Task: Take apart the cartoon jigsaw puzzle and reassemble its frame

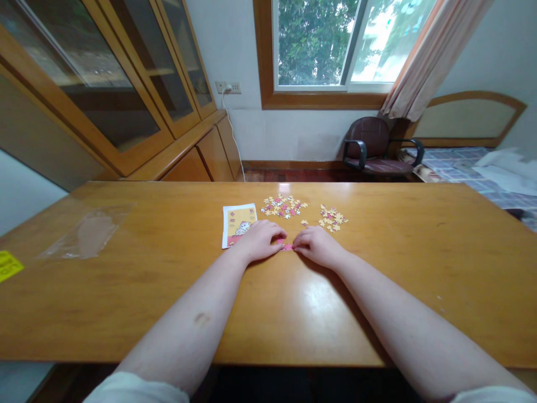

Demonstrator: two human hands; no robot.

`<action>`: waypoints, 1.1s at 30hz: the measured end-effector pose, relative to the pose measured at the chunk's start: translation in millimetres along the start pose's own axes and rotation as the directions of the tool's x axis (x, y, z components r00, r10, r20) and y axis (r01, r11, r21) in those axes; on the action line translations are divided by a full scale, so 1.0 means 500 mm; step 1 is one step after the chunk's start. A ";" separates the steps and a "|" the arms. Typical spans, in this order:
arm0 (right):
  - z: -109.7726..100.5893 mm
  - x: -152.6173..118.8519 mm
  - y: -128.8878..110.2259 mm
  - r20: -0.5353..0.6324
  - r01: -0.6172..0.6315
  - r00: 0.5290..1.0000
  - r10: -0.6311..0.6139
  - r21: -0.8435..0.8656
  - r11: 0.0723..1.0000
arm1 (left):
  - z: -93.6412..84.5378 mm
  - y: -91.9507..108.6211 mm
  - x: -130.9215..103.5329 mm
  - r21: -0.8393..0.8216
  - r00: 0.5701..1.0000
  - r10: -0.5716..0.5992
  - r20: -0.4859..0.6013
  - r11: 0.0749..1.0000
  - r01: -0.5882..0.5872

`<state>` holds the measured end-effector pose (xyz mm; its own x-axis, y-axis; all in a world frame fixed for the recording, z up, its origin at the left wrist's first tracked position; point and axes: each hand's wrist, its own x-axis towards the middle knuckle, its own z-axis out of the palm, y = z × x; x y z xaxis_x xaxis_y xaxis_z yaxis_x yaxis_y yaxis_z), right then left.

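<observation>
A short row of pink jigsaw puzzle pieces (287, 247) lies on the table between my two hands. My left hand (263, 239), its fingers curled, touches the left end of that row. At the right end, my right hand (318, 245) has its thumb and fingers pinched at the pieces. Partly covered by my left hand is a picture sheet (240, 219) with a white cartoon animal on yellow and pink. Just beyond the hands sits a loose heap of yellow, pink and white puzzle pieces (284, 207). A smaller pile of mostly yellow pieces (332, 217) lies to its right.
A clear plastic bag (94, 232) lies flat on the left of the wooden table (168, 313), with a yellow label (9, 266) at the edge. Beyond the table stand a glass-door cabinet (184, 126), an armchair (373, 145) and a bed (461, 162).
</observation>
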<state>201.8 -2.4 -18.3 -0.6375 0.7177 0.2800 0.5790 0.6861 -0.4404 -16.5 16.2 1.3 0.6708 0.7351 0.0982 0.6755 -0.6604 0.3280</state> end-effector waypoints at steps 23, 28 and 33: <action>-0.071 -0.019 0.029 0.192 -0.336 0.920 0.343 -0.069 0.939 | -0.004 0.005 -0.003 -0.061 1.000 0.010 0.020 0.998 -0.009; -0.073 -0.018 0.023 0.212 -0.381 0.906 0.368 0.023 0.924 | -0.002 0.001 -0.003 -0.074 0.999 0.035 0.027 0.997 -0.033; -0.104 -0.033 0.070 -0.282 -0.607 0.762 0.584 0.004 0.795 | 0.001 -0.002 -0.002 -0.088 1.000 0.004 0.014 0.996 -0.003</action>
<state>259.0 16.1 6.0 -0.0047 0.9805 0.1964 0.8449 0.1090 -0.5238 -17.6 16.3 0.2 0.6779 0.7301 0.0859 0.6441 -0.6463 0.4092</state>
